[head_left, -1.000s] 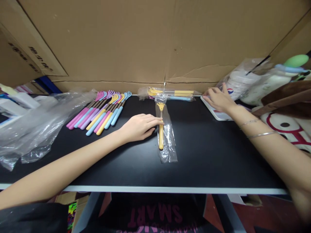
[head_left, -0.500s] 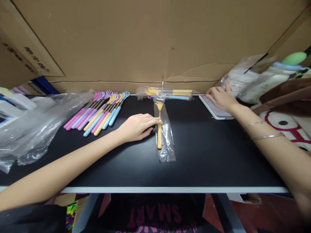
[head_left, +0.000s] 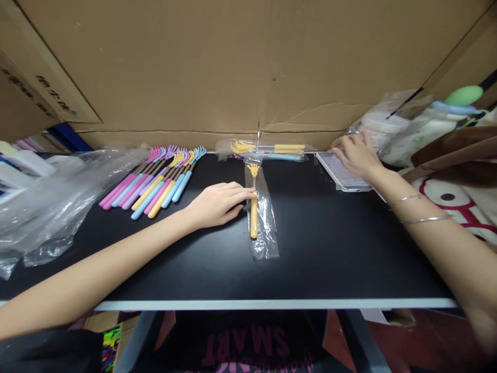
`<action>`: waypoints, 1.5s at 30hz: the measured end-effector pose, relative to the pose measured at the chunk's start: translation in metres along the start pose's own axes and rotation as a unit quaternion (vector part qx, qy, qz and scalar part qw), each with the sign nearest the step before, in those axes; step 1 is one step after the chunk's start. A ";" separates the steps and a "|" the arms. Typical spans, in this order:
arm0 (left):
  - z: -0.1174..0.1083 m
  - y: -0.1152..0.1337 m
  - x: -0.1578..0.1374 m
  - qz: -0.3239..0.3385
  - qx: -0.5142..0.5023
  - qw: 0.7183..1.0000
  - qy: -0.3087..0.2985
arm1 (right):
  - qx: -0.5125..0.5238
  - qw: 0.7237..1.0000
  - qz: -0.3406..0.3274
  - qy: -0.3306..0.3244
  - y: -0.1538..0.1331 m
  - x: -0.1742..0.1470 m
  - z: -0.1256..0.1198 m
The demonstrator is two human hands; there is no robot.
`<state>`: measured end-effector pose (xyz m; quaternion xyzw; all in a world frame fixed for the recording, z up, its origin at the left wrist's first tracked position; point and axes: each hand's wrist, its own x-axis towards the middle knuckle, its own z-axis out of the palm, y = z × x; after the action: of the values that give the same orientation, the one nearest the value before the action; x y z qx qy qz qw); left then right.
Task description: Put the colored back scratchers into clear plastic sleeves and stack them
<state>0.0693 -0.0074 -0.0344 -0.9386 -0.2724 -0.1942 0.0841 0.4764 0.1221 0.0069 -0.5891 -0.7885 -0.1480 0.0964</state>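
Yellow back scratcher with a hand-shaped head (head_left: pixel 254 215) lies with a clear plastic sleeve (head_left: pixel 267 243) midway between the black worktop's (head_left: pixel 330 248) front and back edges. The left hand (head_left: pixel 221 203), fingers outstretched, touches its handle without wrapping round. Toward the back right corner, the right hand (head_left: pixel 356 154), fingers loosely parted, overlaps a white-edged phone (head_left: pixel 344 175); contact unclear.

Backscratchers (head_left: pixel 154 186) left (phone (head_left: pixel 351 178) right)
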 end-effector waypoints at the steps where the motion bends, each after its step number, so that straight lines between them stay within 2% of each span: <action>1: 0.000 0.000 0.000 0.000 0.000 1.000 0.000 | -0.002 1.000 -0.003 -0.004 0.000 0.000 0.001; 11: -0.001 0.001 0.001 -0.004 -0.006 1.000 -0.004 | -0.022 0.999 -0.012 -0.023 -0.004 0.012 0.017; 22: -0.001 0.001 0.000 -0.004 -0.011 1.000 -0.001 | -0.007 1.000 -0.016 -0.022 0.003 0.007 0.007; 27: -0.001 0.002 0.000 0.000 -0.017 1.000 0.003 | 0.005 0.998 -0.063 -0.028 0.008 -0.018 -0.005; 32: -0.001 0.001 0.000 0.005 -0.016 1.000 0.005 | -0.005 0.993 -0.116 0.025 0.030 -0.063 -0.013; 37: 0.000 0.001 0.000 0.010 -0.008 1.000 0.010 | -0.006 0.994 -0.098 0.038 0.051 -0.087 -0.013; 45: 0.000 0.001 -0.001 0.020 -0.001 1.000 0.018 | -0.010 0.997 -0.075 0.007 0.058 -0.090 -0.012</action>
<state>0.0689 -0.0083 -0.0344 -0.9404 -0.2521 -0.2093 0.0914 0.5571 0.0524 -0.0046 -0.5280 -0.8284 -0.1664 0.0848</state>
